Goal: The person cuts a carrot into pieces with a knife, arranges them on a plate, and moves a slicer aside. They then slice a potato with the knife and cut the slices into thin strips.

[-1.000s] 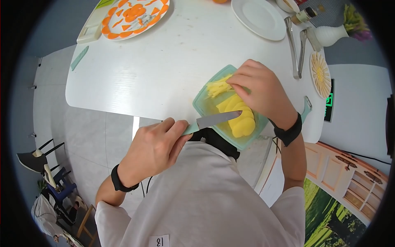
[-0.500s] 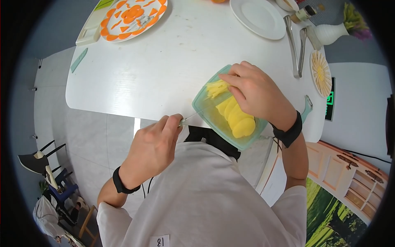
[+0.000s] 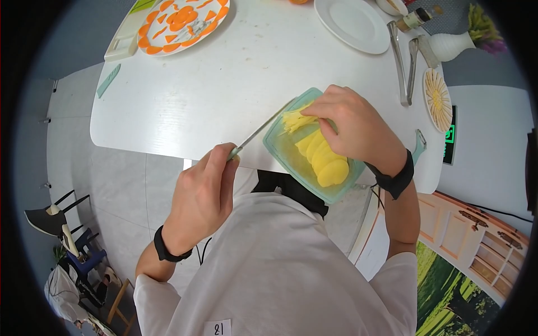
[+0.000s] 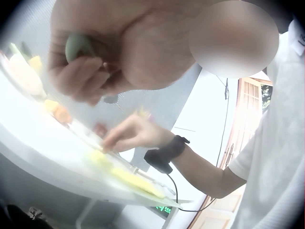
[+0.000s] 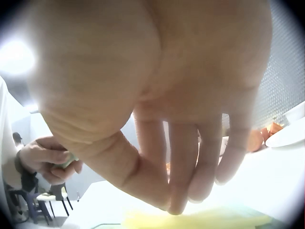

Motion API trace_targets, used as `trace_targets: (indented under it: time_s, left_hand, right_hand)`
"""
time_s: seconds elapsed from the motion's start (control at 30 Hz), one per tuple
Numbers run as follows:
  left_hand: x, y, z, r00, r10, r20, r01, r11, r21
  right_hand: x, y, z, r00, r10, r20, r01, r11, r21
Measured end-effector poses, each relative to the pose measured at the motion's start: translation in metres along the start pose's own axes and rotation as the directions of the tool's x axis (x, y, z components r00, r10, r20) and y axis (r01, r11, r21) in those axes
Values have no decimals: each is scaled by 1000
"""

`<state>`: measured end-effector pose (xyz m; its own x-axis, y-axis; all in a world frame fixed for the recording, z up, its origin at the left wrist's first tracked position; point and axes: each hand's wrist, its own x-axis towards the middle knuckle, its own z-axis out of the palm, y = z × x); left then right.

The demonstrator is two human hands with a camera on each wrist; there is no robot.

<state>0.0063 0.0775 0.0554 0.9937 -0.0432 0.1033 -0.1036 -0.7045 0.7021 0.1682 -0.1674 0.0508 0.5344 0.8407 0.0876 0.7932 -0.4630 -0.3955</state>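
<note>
A green tray [image 3: 310, 188] at the table's front edge bears thin yellow strips [image 3: 292, 120] and a row of overlapping yellow slices [image 3: 333, 171]. My left hand [image 3: 199, 201] grips the green handle of a knife [image 3: 261, 130], its blade angled up to the tray's left side. In the left wrist view the handle [image 4: 78, 46] shows inside the curled fingers. My right hand [image 3: 356, 126] is over the tray, fingertips at the strips. The right wrist view has thumb and forefinger meeting at the yellow food [image 5: 190, 219], which they pinch.
A plate of orange pieces [image 3: 158, 49] stands at the back left, a green strip-like object [image 3: 109, 81] below it. Toward the back right are a white plate [image 3: 353, 25], tongs [image 3: 399, 70], a white vase [image 3: 450, 47], a plate of pale pieces [image 3: 437, 101] and a peeler [image 3: 419, 147].
The knife has swung from over the slices to the tray's left side, its blade now angled upward. My left hand has moved left. My right fingers have shifted slightly about the strips.
</note>
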Motion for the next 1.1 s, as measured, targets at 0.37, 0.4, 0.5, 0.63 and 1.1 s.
trace_targets:
  time_s: [0.37,0.4,0.5,0.63,1.1]
  left_hand:
    - [7,13,36,982,37,183,-80,970,231]
    - [10,16,41,976,57,209,-112,958,262]
    - [17,20,56,972,66,226,-139,935,327]
    - [20,29,68,958,61,279,-181,886,428]
    - [30,19,70,963,64,263,-156,926,344]
  right_hand:
    - [-53,-34,14,916,262,-305,-276,961,-2]
    - [-59,-39,25,913,260,-315,-275,961,-3]
    - [-64,-50,50,901,249,-357,-266,964,0]
    - [-65,-54,56,890,251,-382,-269,963,6]
    - [-65,-53,62,865,367,-342,-376,926,43]
